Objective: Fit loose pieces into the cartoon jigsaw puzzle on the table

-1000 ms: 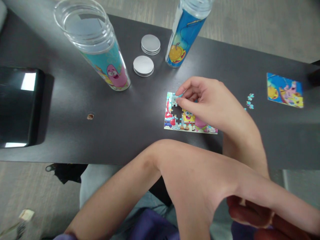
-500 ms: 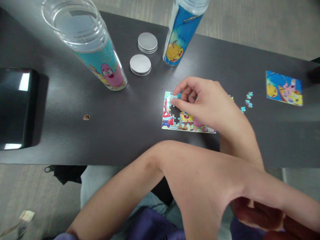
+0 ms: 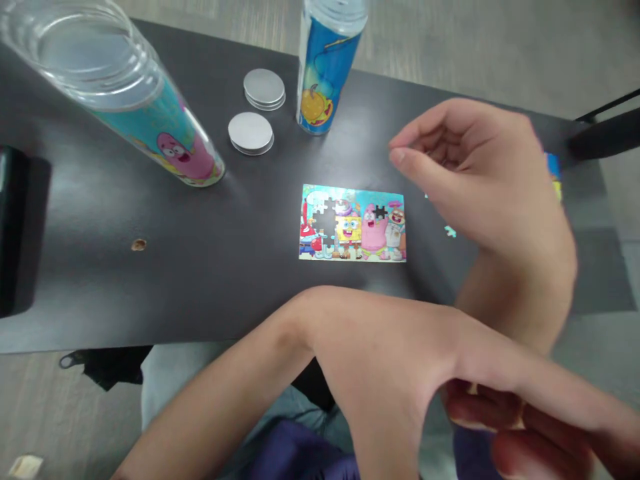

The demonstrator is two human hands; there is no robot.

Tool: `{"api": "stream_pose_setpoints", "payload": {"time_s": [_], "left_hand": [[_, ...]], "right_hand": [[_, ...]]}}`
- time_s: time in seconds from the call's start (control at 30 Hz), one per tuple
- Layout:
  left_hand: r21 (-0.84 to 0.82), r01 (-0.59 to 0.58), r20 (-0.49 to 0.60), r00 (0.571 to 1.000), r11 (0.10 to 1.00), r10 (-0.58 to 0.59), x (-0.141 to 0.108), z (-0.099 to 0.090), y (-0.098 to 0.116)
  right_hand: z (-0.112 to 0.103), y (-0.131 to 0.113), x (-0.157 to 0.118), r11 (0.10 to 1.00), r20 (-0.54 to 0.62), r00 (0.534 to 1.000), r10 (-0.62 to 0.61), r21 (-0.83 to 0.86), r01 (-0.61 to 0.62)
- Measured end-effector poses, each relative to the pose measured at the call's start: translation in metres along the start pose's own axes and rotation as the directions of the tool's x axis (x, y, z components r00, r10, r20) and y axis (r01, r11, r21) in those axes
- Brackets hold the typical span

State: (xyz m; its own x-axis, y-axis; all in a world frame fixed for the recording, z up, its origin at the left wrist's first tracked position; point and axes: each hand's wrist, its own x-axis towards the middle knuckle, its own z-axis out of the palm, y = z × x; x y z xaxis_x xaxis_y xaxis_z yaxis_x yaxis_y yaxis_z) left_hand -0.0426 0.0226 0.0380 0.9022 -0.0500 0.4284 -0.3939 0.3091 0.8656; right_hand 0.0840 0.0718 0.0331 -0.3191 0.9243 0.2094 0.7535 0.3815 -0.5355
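Note:
A small cartoon jigsaw puzzle [image 3: 373, 233] lies on the dark table, with a gap left of centre and a smaller one at its upper right. My right hand [image 3: 480, 173] hovers to the right of it, fingers curled and thumb meeting index finger, no piece visible between the tips. Below it lies a loose puzzle piece [image 3: 450, 231]; other pieces are mostly hidden by the hand. Close to the camera, my left hand [image 3: 400, 360] stretches to the right, thumb and index finger wide apart. Its other fingers are curled and blurred, with nothing visible in them.
A clear jar with a pink starfish picture [image 3: 185, 150] stands at the left, a blue-labelled jar [image 3: 325, 73] behind the puzzle. Between them are two stacks of round silver lids [image 3: 251, 131]. A picture card [image 3: 554, 175] is partly hidden behind my right hand. A black device [image 3: 13, 233] sits far left.
My right hand has lifted off the puzzle's upper left and moved right, uncovering the puzzle. The view has shifted to the right. My left hand stays nearly where it was.

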Motion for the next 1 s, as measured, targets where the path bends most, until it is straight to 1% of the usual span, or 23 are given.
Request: {"api": "stream_pose_setpoints", "payload": {"time_s": [0.03, 0.07, 0.13, 0.17, 0.2, 0.23, 0.27, 0.3, 0.33, 0.37, 0.47, 0.57, 0.67, 0.8, 1.0], "left_hand": [[0.069, -0.028, -0.012, 1.0, 0.997, 0.029, 0.0, 0.0, 0.002], [0.12, -0.058, 0.002, 0.998, 0.991, 0.058, 0.001, 0.0, 0.002], [0.285, 0.085, -0.016, 0.996, 0.955, -0.083, 0.006, 0.002, 0.0], [0.322, 0.099, -0.06, 0.995, 0.942, -0.084, 0.01, 0.002, -0.001], [0.279, 0.099, -0.087, 0.993, 0.955, -0.077, 0.015, 0.003, -0.002], [0.254, 0.145, -0.133, 0.985, 0.956, -0.114, 0.02, 0.003, -0.003], [0.195, 0.288, -0.127, 0.955, 0.938, -0.267, 0.025, 0.004, -0.003], [0.137, 0.311, -0.132, 0.947, 0.941, -0.294, 0.03, 0.004, -0.002], [0.106, 0.369, -0.15, 0.924, 0.923, -0.352, 0.034, 0.004, -0.001], [0.086, 0.401, -0.166, 0.908, 0.912, -0.384, 0.037, 0.005, -0.001], [0.104, 0.419, -0.201, 0.897, 0.902, -0.393, 0.042, 0.005, -0.006], [0.14, 0.417, -0.171, 0.903, 0.898, -0.393, 0.045, 0.004, -0.015], [0.15, 0.43, -0.167, 0.898, 0.89, -0.406, 0.049, 0.003, -0.022], [0.159, 0.456, -0.185, 0.885, 0.876, -0.427, 0.053, 0.005, -0.025], [0.164, 0.482, -0.226, 0.868, 0.861, -0.443, 0.05, 0.006, -0.026]], "right_hand": [[-0.009, 0.006, -0.002, 1.0, -0.032, 0.999, 0.005, -0.004, -0.005], [-0.019, 0.013, -0.004, 1.0, -0.066, 0.998, 0.01, -0.009, -0.01], [-0.036, 0.029, -0.009, 0.999, -0.144, 0.989, 0.024, -0.021, -0.028], [-0.043, 0.038, -0.011, 0.999, -0.183, 0.982, 0.036, -0.028, -0.042], [-0.05, 0.047, -0.014, 0.998, -0.216, 0.975, 0.051, -0.033, -0.06], [-0.055, 0.056, -0.017, 0.997, -0.239, 0.969, 0.067, -0.033, -0.077], [-0.059, 0.065, -0.02, 0.996, -0.245, 0.966, 0.08, -0.027, -0.09], [-0.063, 0.073, -0.023, 0.995, -0.238, 0.967, 0.091, -0.019, -0.098], [-0.065, 0.081, -0.026, 0.994, -0.219, 0.971, 0.099, -0.012, -0.104], [-0.067, 0.088, -0.029, 0.994, -0.196, 0.975, 0.107, -0.011, -0.111], [-0.069, 0.105, -0.037, 0.985, -0.121, 0.982, 0.146, -0.074, -0.155], [-0.066, 0.119, -0.042, 0.969, -0.065, 0.979, 0.192, -0.148, -0.2], [-0.061, 0.129, -0.043, 0.964, -0.042, 0.977, 0.211, -0.154, -0.215], [-0.055, 0.136, -0.042, 0.963, -0.035, 0.974, 0.224, -0.143, -0.227], [-0.054, 0.137, -0.041, 0.966, -0.009, 0.971, 0.239, -0.097, -0.238]]}}
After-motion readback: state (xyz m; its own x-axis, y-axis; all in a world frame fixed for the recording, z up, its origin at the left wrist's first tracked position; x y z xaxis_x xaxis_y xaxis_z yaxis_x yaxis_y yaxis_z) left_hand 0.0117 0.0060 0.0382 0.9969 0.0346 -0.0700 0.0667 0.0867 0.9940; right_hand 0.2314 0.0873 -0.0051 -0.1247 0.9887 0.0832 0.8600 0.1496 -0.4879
